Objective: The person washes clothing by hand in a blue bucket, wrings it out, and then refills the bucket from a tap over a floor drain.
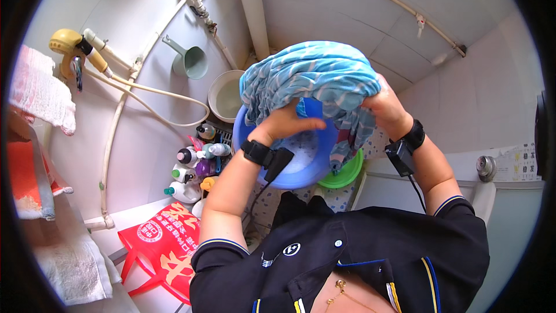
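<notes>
A wet blue cloth with white stripes arches, bunched and twisted, above a blue plastic basin. My right hand grips its right end, and a loose part with a dark red patch hangs down beside the basin's right side. At the left end, my left hand reaches up against the underside of the cloth. Its thumb sticks out to the right, while the cloth hides its other fingers. Sudsy water shows inside the basin.
A green basin sits partly under the blue one. Behind stands a pale bucket of water. Several bottles and a red bag are at left. A shower hose and a dipper hang on the wall.
</notes>
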### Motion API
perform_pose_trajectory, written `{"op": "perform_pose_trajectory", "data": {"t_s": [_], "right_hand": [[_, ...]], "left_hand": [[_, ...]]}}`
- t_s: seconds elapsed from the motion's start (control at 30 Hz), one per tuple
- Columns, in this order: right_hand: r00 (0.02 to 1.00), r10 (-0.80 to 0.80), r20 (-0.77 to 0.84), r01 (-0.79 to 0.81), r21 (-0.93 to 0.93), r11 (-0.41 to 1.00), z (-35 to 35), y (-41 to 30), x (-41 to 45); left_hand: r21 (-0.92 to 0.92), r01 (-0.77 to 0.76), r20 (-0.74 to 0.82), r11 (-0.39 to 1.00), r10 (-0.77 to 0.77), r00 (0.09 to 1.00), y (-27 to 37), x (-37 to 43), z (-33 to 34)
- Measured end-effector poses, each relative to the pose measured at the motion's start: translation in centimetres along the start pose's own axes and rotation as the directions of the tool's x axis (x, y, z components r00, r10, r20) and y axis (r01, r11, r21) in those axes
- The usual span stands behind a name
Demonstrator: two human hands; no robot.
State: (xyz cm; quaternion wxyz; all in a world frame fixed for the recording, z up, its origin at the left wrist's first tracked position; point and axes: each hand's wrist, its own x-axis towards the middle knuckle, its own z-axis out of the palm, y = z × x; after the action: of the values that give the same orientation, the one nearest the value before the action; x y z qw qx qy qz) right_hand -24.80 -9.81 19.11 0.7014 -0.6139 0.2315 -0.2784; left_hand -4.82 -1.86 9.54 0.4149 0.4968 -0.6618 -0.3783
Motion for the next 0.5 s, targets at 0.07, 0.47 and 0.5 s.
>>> {"op": "perform_pose_trajectory", "data": {"t_s": [0.07,0.47,0.5], "right_hand": [[1.0,-0.019,-0.006,0.02,0.017,1.0,-0.1,-1.6,-0.2],[0.979,0.193,-0.067,-0.156,0.369,0.916,1.9,-3.7,1.9],[0.954,0.288,-0.089,-0.232,0.39,0.891,2.5,-3.6,2.4]], "left_hand": [[0.067,-0.05,0.071,0.996,0.046,0.996,-1.1,0.1,1.6],[-0.592,-0.082,0.032,0.802,0.124,0.992,1.4,1.7,10.9],[-0.611,-0.085,0.015,0.787,0.119,0.993,1.7,1.6,11.6]]}}
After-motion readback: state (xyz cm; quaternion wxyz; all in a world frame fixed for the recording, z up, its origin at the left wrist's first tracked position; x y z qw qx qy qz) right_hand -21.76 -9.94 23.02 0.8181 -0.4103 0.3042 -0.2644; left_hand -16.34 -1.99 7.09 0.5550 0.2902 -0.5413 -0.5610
